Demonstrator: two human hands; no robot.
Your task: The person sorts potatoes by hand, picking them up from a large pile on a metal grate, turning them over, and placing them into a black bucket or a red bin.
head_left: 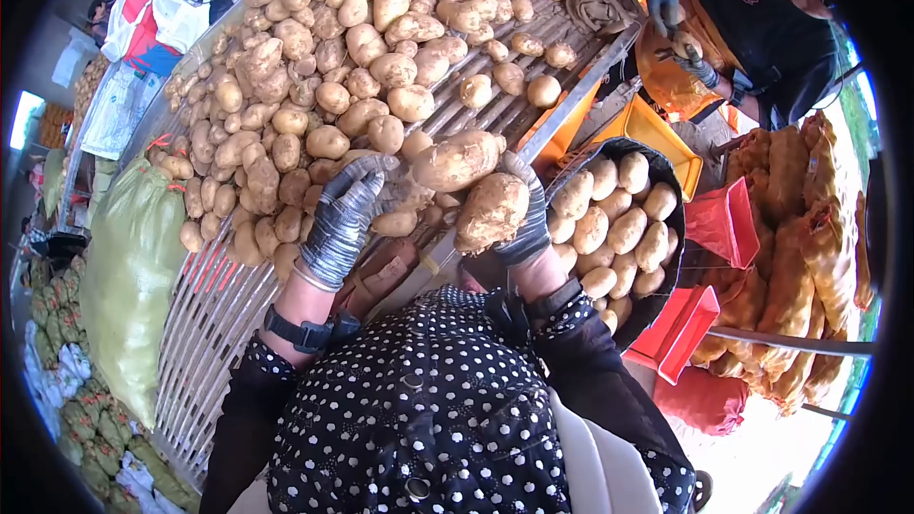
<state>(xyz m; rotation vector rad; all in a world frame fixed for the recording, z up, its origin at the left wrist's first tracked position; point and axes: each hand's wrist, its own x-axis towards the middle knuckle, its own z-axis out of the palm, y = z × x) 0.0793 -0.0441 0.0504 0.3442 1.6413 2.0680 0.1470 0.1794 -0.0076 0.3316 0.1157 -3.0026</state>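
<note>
My right hand [526,214], in a dark grey glove, is closed around a big soil-covered potato [492,213]. A longer potato [459,161] rests against that one, its right end close to my right fingertips. Across from it, my left hand [345,219], in a shiny grey glove, reaches over the pile with fingers stretched toward the potatoes. A smeared brownish potato [407,194] shows right beside those fingers. Beneath both hands spreads a heap of potatoes [328,95] on a slatted sorting table [205,324].
At my right stands a round dark container [678,219] of cleaner potatoes. Beyond it are red plastic trays [674,333], a yellow crate [662,143] and stacked mesh sacks [795,228]. A full green sack [133,276] leans at the left. Another person [762,19] with gloves holds a potato at upper right.
</note>
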